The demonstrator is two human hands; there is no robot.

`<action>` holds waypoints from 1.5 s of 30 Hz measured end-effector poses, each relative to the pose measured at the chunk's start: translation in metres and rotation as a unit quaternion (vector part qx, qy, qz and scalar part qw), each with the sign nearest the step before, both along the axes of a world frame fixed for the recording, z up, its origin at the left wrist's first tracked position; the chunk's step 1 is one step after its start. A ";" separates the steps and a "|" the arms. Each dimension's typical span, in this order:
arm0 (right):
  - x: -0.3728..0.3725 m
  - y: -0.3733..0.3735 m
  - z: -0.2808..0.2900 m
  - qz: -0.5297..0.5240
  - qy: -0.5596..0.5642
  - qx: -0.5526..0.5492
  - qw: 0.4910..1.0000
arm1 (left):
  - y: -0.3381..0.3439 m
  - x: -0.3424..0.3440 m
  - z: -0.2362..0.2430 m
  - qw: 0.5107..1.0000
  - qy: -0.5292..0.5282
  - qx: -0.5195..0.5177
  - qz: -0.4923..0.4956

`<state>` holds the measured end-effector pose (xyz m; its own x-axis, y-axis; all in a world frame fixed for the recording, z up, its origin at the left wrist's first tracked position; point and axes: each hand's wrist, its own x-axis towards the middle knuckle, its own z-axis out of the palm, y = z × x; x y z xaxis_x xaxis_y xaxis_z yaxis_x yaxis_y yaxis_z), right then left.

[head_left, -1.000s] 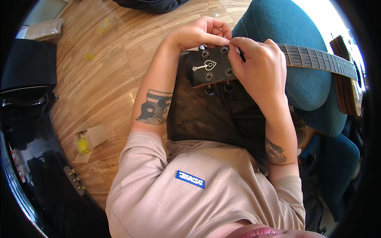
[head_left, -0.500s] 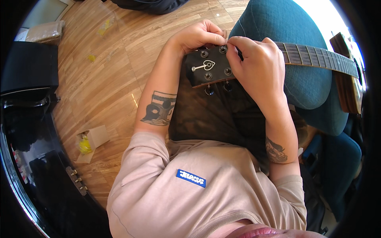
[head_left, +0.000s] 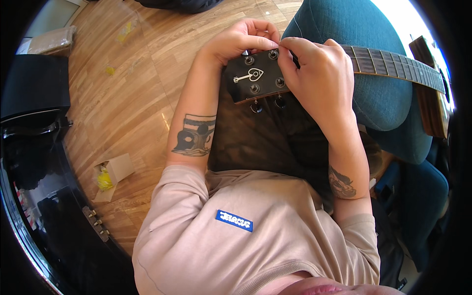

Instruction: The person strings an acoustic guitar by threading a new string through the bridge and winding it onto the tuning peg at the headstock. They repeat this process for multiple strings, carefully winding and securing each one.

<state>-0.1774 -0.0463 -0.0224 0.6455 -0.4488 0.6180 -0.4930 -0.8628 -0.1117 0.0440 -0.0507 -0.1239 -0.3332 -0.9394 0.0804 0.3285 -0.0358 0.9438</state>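
Note:
A guitar lies across my lap, its dark headstock (head_left: 253,78) with a white heart-shaped inlay pointing left and its neck (head_left: 393,66) running right over my blue-jeaned leg. My left hand (head_left: 241,39) curls over the far edge of the headstock, fingers pinched at a tuning post. My right hand (head_left: 319,73) covers the nut end of the headstock, thumb and forefinger pinched at the same post, touching the left fingertips. Whether a string is between the fingers cannot be seen. Two tuner knobs (head_left: 268,104) hang below the near edge.
Wooden floor (head_left: 132,83) lies to the left. On it sit a small open white box with a yellow item (head_left: 110,174), yellow scraps (head_left: 118,34) and a brown packet (head_left: 51,39). A glossy black case (head_left: 34,162) fills the left. The guitar body (head_left: 435,93) is at the right rim.
Both hands and the headstock have shifted slightly; the fingertips stay pinched together at the top tuning post.

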 end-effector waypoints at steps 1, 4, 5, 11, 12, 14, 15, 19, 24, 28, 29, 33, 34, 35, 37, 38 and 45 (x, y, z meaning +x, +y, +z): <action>0.000 0.000 0.000 0.001 0.000 0.001 1.000 | -0.001 -0.004 -0.001 1.000 0.025 -0.005 -0.008; -0.002 0.000 0.001 0.005 -0.009 -0.001 1.000 | 0.010 -0.007 0.007 0.998 0.057 -0.011 0.000; -0.002 0.000 0.001 0.007 -0.013 -0.003 1.000 | 0.014 -0.006 0.010 0.998 0.061 -0.012 0.008; -0.002 0.000 0.000 -0.003 0.006 0.005 1.000 | 0.001 0.002 -0.004 0.999 -0.052 0.010 0.012; -0.002 -0.001 0.000 -0.002 0.005 0.005 1.000 | 0.001 0.001 -0.001 0.998 -0.055 0.013 0.013; -0.002 -0.001 0.000 0.004 0.001 0.004 1.000 | 0.002 -0.001 0.007 0.998 -0.061 0.018 0.016; -0.001 0.000 0.001 0.004 0.000 0.004 1.000 | 0.002 -0.002 0.004 0.999 -0.033 -0.006 0.027; -0.003 -0.001 0.000 0.004 -0.002 0.003 1.000 | 0.008 -0.005 -0.002 0.994 0.076 -0.069 0.039; -0.002 0.000 0.001 0.004 0.003 0.001 1.000 | 0.010 0.009 -0.006 0.997 0.052 -0.055 0.007; -0.003 -0.001 0.001 0.002 0.003 0.004 1.000 | 0.006 0.005 0.003 1.000 0.003 -0.004 0.011; -0.002 0.000 0.001 0.003 0.001 0.005 1.000 | 0.006 0.003 0.006 1.000 -0.013 0.019 0.014; -0.002 0.000 0.001 0.006 -0.004 0.007 1.000 | -0.002 -0.007 0.000 1.000 0.029 -0.003 -0.005; -0.002 0.000 0.001 0.007 -0.006 0.006 1.000 | 0.001 -0.010 0.001 1.000 0.026 -0.013 0.004; -0.002 -0.001 0.001 0.009 -0.008 0.004 1.000 | 0.003 -0.012 0.004 0.999 0.023 -0.024 0.013; -0.002 -0.001 0.000 0.011 -0.007 0.003 1.000 | 0.009 0.001 -0.004 0.999 0.044 -0.017 0.014; -0.002 -0.001 0.000 0.011 -0.006 0.003 1.000 | 0.012 0.004 -0.005 0.998 0.055 -0.013 0.013; -0.003 -0.001 0.000 0.006 0.002 0.004 1.000 | 0.005 0.000 0.010 0.995 -0.087 0.041 0.034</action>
<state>-0.1802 -0.0477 -0.0228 0.6530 -0.4462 0.6119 -0.4831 -0.8677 -0.1172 0.0437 -0.0453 -0.1143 -0.2718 -0.9611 -0.0501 0.1647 -0.0977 0.9815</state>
